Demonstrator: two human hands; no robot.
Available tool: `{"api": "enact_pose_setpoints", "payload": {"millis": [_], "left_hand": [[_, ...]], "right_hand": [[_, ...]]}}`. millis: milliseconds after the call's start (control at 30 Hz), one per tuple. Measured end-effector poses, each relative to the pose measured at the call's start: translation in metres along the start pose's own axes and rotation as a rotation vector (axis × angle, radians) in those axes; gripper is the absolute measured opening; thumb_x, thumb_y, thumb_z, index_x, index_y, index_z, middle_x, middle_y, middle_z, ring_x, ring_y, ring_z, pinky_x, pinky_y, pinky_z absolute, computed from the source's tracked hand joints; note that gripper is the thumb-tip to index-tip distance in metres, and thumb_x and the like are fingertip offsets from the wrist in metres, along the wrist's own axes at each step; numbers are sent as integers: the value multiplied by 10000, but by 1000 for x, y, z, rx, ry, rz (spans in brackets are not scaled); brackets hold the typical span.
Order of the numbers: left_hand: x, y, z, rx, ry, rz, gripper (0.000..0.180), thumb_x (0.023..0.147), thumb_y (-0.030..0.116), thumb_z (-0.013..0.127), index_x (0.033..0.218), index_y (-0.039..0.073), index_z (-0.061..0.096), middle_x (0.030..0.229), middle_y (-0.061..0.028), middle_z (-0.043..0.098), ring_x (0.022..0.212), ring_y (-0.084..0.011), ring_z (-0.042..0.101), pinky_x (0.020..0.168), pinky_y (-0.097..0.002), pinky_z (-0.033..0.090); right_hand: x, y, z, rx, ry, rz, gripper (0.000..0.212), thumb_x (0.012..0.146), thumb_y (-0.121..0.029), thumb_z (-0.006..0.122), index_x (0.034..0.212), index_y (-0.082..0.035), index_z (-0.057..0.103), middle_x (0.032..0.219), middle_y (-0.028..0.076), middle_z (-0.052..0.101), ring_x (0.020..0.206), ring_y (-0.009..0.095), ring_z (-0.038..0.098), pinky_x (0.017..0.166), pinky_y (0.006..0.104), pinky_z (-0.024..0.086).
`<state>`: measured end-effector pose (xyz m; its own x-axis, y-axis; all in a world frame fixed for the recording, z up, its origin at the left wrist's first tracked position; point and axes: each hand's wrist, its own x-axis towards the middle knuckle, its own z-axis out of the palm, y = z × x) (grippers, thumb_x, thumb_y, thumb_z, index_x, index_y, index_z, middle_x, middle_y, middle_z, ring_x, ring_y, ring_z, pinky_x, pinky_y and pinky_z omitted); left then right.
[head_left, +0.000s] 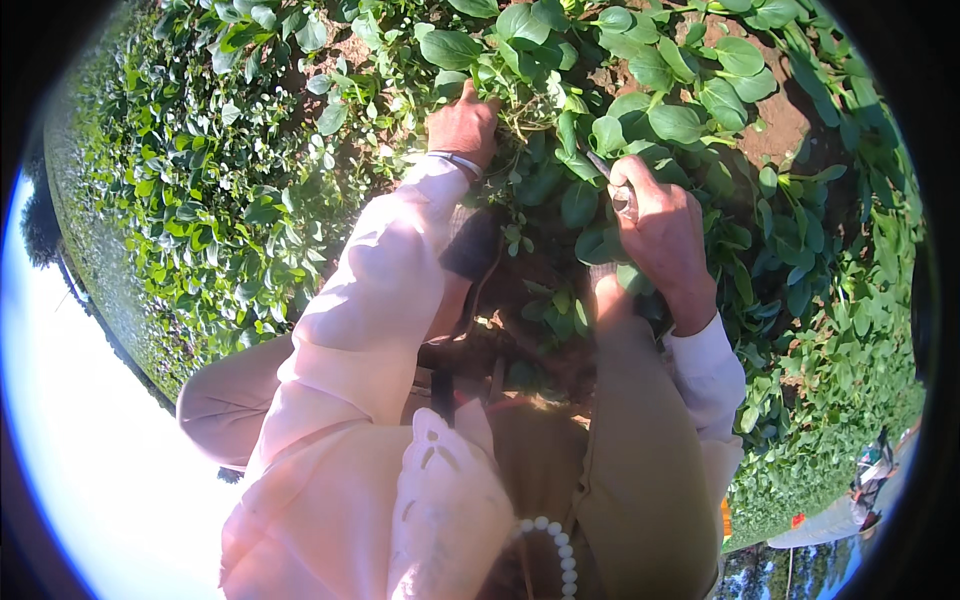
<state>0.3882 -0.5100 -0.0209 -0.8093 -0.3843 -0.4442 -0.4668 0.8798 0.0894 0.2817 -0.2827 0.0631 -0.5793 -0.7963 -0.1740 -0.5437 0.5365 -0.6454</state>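
My left hand (463, 130) reaches down among low green weeds (535, 112) and leafy plants. Its fingers look curled and drawn together, but the leaves and the back of the hand hide whatever is between them. To the right, my right hand (660, 225) is wrapped around a small hand tool (597, 162) with a thin dark blade that points up and left into the leaves. The blade's tip is lost in the foliage, so its exact kind is unclear. Broad-leaved green vegetable plants (675, 122) grow just beyond the right hand.
Dense leafy plants (250, 200) spread to the left, and more rows (820, 400) run down the right. Bare brown soil (780, 120) shows between plants. My bent knees (235, 400) and a dark shoe (470, 243) are close below the hands. Objects (875, 470) lie at the far right edge.
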Motion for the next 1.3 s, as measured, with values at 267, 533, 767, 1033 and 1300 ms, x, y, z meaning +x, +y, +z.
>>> {"api": "enact_pose_setpoints", "payload": {"millis": [267,533,767,1033,1300], "left_hand": [[4,-13,-13,-308,-136,-187,237,672,158,628,882,49,644,878,-204,661,828,-375,646,725,-425,520],[-71,-158,-2,-1873,198,-586,352,826,-15,516,1167,44,577,1051,-50,655,924,-184,628,811,-303,500],[-94,-106,1,-98,507,185,287,696,58,597,978,26,640,977,-165,633,946,-347,603,804,-424,470],[-33,-34,-9,-24,53,33,516,657,92,643,1168,122,573,1467,-246,273,1043,-344,589,842,-428,497],[-1,-63,6,-36,155,-268,292,661,153,692,921,62,597,1042,-245,610,876,-384,624,752,-444,526]], "right_hand": [[20,-6,34,289,-25,113,177,771,-72,593,919,-104,503,677,104,606,656,359,603,574,433,464],[13,-16,13,388,-48,65,191,754,-47,610,877,-109,478,651,107,577,623,351,584,535,409,432],[24,-24,48,226,-40,8,200,769,-73,610,918,-117,483,618,130,588,601,365,600,532,451,459],[45,-25,95,235,5,28,246,756,-87,617,970,-109,498,631,151,603,622,371,613,556,464,477],[26,-21,67,414,80,-10,179,782,-25,601,906,-103,498,641,121,595,607,330,616,527,400,454]]}}
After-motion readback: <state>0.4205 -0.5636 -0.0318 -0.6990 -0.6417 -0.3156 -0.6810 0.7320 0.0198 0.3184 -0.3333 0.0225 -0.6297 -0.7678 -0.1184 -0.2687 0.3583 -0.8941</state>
